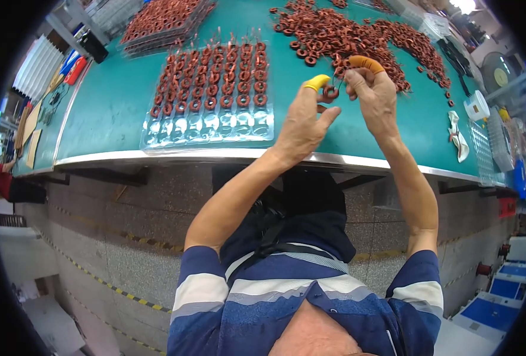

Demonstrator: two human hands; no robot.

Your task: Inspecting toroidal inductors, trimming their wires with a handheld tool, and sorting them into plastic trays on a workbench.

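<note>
Between the fingertips of my left hand (pixel 303 123) sits a reddish-brown copper-wound ring coil (pixel 330 92); a yellow finger cot covers the index finger. My right hand (pixel 375 98), with an orange cot on one finger, is pinched just above and to the right of the coil, seemingly on its thin wire lead. To the left lies a clear plastic tray (pixel 206 132) with round pockets. Rows of similar coils with upright leads fill its far part, and its near rows of pockets hold no coils. Beyond my hands spreads a loose pile of coils (pixel 328 34).
A stacked tray of coils (pixel 162 26) stands at the far left of the green table (pixel 103 113). On the right are a white cup (pixel 476 107), a white cloth (pixel 458 139) and dark tools (pixel 454 62). A red-handled tool (pixel 75 70) lies at left. The metal table edge (pixel 215 154) runs before me.
</note>
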